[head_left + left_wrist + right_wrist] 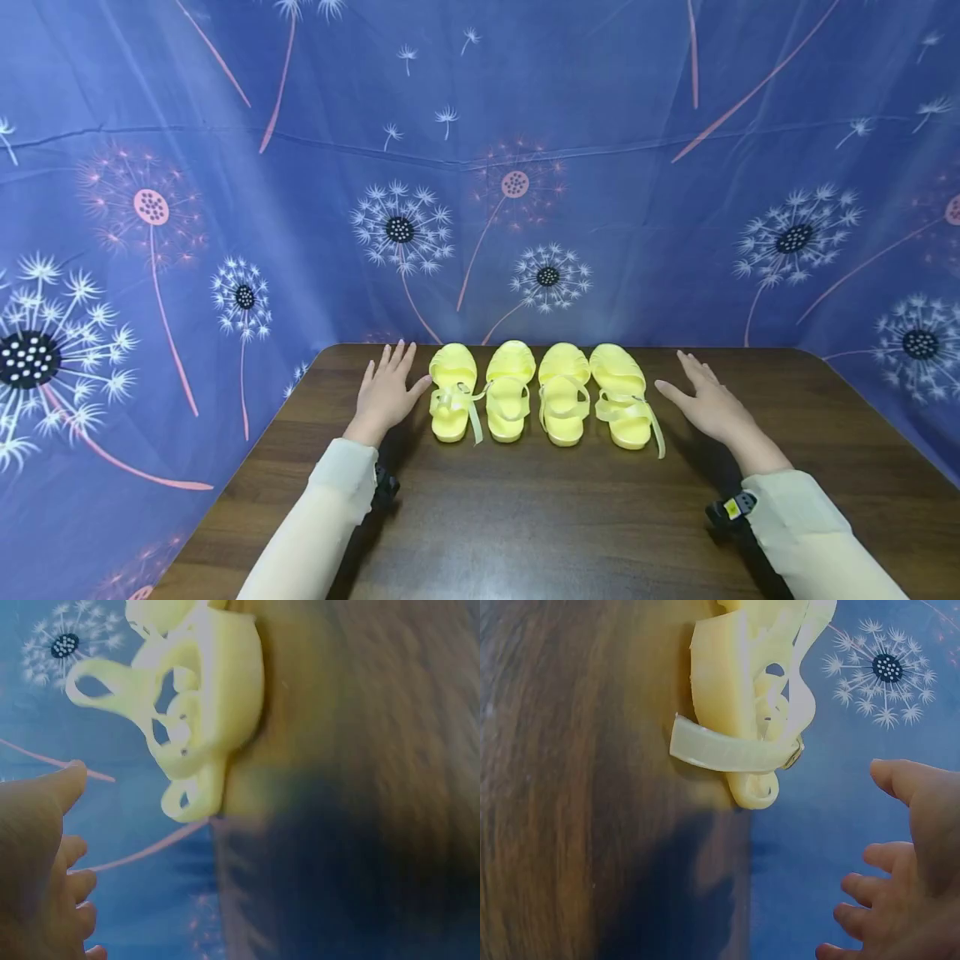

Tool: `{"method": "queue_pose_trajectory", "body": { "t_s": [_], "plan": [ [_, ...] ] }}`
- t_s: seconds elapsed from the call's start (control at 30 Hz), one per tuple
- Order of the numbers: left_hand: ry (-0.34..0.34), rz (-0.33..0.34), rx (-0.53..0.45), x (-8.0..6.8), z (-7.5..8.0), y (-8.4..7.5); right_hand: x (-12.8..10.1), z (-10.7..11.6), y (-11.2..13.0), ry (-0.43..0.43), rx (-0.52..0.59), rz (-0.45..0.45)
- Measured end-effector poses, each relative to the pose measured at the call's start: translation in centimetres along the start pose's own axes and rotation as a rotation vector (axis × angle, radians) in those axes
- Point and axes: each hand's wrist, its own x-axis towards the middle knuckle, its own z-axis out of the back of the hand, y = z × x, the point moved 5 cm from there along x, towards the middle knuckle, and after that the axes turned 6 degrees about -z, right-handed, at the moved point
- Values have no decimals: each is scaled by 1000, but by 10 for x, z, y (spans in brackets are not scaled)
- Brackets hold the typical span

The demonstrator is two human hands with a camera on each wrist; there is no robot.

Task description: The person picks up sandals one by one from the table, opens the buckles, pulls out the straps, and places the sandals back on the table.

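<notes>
Several yellow sandals stand in a row near the table's far edge, toes pointing away. The leftmost sandal [453, 367] and the rightmost sandal [618, 369] have loose strap ends trailing beside them; two more, the left-middle sandal [511, 362] and the right-middle sandal [563, 365], sit between. My left hand [387, 396], fingers extended and thumb apart, is just left of the row. On the right side, my right hand [711, 407] is held with straight fingers, a short gap from the rightmost sandal. Both wrist views show a gap between hand and sandal; neither hand holds anything.
The brown wooden table [510, 525] has rounded far corners. Behind it and along the left hangs a blue cloth [637, 167] with dandelion prints. A dark device [727, 510] is strapped at the right wrist, another [385, 486] at the left.
</notes>
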Motion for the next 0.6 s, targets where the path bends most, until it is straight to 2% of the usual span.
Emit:
{"method": "queue_pose_trajectory", "body": {
  "t_s": [0.17, 0.43, 0.6],
  "plan": [
    [-38, -19, -91, 5, 4, -16, 2, -2, 2, 22, 26, -23],
    [-64, -7, -390, 9, 6, -39, 2, -2, 5, 33, 55, -24],
    [-71, -19, -441, 12, 4, -52, 3, -4, 4, 41, 63, -37]
  ]
}}
